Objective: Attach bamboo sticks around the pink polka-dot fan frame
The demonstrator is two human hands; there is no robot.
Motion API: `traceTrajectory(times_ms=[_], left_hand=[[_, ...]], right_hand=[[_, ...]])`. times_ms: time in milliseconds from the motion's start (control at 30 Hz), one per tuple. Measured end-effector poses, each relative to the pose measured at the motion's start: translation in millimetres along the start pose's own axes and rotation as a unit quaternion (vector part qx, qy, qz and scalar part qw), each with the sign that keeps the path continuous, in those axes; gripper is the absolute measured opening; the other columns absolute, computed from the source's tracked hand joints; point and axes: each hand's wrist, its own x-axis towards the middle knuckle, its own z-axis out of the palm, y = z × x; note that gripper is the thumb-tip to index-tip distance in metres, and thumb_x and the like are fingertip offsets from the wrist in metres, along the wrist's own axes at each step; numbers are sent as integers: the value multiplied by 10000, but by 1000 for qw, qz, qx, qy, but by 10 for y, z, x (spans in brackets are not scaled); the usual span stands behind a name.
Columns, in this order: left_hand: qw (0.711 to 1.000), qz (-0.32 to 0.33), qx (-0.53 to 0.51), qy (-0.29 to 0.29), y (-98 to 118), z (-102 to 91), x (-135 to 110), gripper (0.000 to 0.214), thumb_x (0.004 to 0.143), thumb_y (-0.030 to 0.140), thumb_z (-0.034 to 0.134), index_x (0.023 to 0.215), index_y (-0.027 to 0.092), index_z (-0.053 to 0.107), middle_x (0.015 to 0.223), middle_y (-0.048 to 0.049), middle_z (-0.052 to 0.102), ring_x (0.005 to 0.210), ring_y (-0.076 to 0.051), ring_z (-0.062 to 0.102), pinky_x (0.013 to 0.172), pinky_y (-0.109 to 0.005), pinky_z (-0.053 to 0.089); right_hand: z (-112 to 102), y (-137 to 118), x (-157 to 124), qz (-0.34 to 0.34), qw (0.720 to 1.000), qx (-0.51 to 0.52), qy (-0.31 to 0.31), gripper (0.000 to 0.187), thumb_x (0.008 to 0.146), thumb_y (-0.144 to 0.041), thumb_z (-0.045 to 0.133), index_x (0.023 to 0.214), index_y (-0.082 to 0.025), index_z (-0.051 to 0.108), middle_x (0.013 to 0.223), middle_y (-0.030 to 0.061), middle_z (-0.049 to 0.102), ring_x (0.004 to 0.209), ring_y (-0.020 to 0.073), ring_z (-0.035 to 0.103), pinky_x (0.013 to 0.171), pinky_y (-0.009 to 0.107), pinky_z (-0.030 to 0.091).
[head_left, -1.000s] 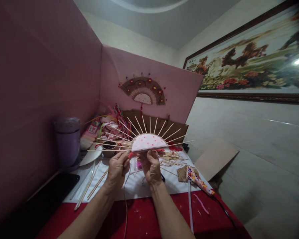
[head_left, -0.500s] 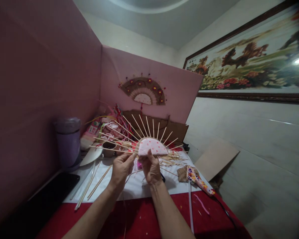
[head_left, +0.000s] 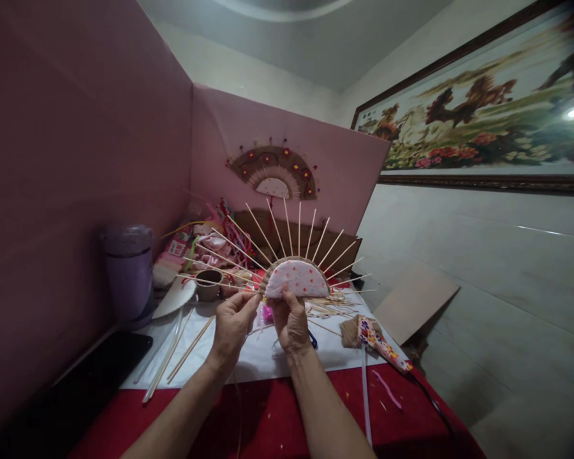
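Note:
I hold up a half-made fan (head_left: 296, 278): a pink dotted half-circle of cloth with several thin wooden sticks fanning out from it. My right hand (head_left: 291, 322) pinches the lower edge of the half-circle from below. My left hand (head_left: 231, 324) is closed at the fan's left corner, fingertips pinched where a thin cord trails down past my wrist. A finished brown fan (head_left: 275, 173) with small flowers is pinned on the pink board behind.
A purple lidded cup (head_left: 128, 268), a white plate (head_left: 175, 298), a small brown bowl (head_left: 208, 284) and loose sticks (head_left: 182, 354) lie on the left. A patterned glue gun (head_left: 380, 344) rests on the right of the white sheet (head_left: 263, 357). A black phone (head_left: 100, 370) lies at the left edge.
The fan has risen a little and turned, so its sticks now point more upward. Both hands stayed at its lower edge, the left one moving slightly right.

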Motion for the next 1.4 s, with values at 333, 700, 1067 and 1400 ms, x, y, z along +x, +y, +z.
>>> traceTrajectory(times_ms=[333,700,1067,1400], left_hand=[[999,40,18,-5,-17,3,-5,225,704,341,660,755,122,664,460,76,364,407,-24,242,372,-168,167],[1000,-4,-16,8,21,14,-9,253,657,353,691,656,114,606,403,82,364,363,-21,247,348,-160,160],[996,-34,-83,17,74,67,-23,258,601,310,732,726,140,584,393,114,350,331,-11,222,333,-137,141],[999,30,-35,2,27,51,-34,150,600,263,739,687,157,678,436,56,502,386,-51,394,376,-164,291]], right_hand=[[-1,-12,0,10,1000,-8,3,202,662,-135,684,828,-175,575,703,-43,625,583,89,564,543,221,468],[11,-16,-7,26,1000,5,11,146,661,-138,678,769,-170,584,691,-43,636,598,86,572,549,215,466],[28,-39,-10,52,998,27,4,82,673,-143,658,733,-167,609,665,-34,641,603,86,570,565,214,468],[-48,-68,-4,100,993,67,-2,162,713,-190,659,874,-196,640,768,-21,696,649,98,614,557,215,477]])
